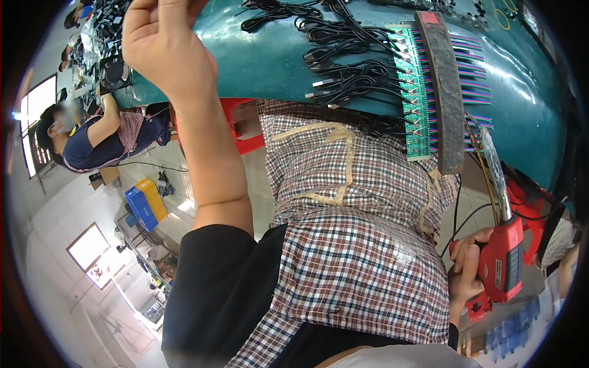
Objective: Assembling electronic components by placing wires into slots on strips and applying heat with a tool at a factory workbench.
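My left hand (164,46) is raised over the left edge of the teal table (257,67), fingers curled at the top rim of the view; whether it holds anything is hidden. My right hand (467,270) grips a red soldering gun (502,260) low at the right, its long metal tip (494,172) pointing up toward the table edge. On the table lies a strip of green circuit boards (417,92) under a dark weight bar (446,92), with coloured wires (475,80) on one side and black cables (343,55) on the other.
A checked apron (350,214) covers my lap below the table. Another person (98,132) sits at the left beside the table. A blue crate with a yellow box (146,203) stands on the floor. A red stool (245,122) shows under the table.
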The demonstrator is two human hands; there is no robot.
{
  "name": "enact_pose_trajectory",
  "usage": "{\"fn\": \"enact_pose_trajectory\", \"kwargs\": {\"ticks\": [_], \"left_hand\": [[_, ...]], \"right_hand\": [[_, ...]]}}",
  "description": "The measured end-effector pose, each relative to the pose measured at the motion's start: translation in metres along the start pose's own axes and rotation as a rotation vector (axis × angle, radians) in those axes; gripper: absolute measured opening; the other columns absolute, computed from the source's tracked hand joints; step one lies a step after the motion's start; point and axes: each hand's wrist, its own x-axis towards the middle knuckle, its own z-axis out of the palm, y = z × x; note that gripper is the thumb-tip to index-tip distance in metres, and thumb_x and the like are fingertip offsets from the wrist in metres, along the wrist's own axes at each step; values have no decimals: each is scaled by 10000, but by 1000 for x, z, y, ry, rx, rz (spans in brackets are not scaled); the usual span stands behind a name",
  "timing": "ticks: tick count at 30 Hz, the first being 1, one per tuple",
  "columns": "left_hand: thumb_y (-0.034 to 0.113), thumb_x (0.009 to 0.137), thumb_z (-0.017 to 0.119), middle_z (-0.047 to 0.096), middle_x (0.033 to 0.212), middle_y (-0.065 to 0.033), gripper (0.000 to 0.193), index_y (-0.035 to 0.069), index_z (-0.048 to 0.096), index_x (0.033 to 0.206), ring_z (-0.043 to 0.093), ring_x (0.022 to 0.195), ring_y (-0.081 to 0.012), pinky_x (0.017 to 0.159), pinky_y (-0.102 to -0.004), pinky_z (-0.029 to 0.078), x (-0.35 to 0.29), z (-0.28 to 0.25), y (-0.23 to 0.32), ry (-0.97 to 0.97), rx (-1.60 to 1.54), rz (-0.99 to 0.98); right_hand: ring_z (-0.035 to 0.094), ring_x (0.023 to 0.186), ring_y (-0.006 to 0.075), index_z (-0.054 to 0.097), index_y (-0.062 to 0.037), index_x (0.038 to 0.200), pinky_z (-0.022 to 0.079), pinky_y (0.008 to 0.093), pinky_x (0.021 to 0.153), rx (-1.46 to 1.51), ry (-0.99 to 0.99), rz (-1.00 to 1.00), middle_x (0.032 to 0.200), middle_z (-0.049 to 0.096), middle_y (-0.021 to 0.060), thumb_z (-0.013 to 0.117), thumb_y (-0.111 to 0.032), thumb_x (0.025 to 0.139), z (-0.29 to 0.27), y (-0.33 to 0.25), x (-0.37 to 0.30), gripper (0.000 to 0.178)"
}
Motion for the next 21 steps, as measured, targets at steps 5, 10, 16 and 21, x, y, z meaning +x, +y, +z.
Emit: {"fn": "enact_pose_trajectory", "kwargs": {"ticks": [5,10,16,21], "left_hand": [[96,1016,598,687,848,-57,105,10,653,1043,662,720,-108,626,-207,511,-12,16,29,-97,160,-70],[-69,871,716,735,904,-112,189,-41,677,1054,713,782,-126,674,-221,578,-87,61,56,-863,-115,-542],[-53,913,688,723,960,-117,119,-71,678,1031,722,877,-139,772,-238,589,-122,75,59,-1038,-246,-750],[-82,913,656,718,966,-109,180,-35,587,1073,725,893,-143,776,-239,582,-125,78,65,-990,-224,-867]], "right_hand": [[427,552,103,491,-8,1140,428,299,601,17,-6,0,737,461,22,610,-113,961,1,5,2,240],[441,565,94,466,9,1208,432,279,592,-51,86,-12,744,468,16,585,-22,950,21,3,17,285],[645,971,187,426,4,1362,531,345,929,-206,-176,-114,1019,589,68,664,132,855,47,-13,43,574],[625,995,194,584,-37,1235,504,336,880,-147,-161,-296,1017,657,62,765,16,829,59,-1,53,447]]}}
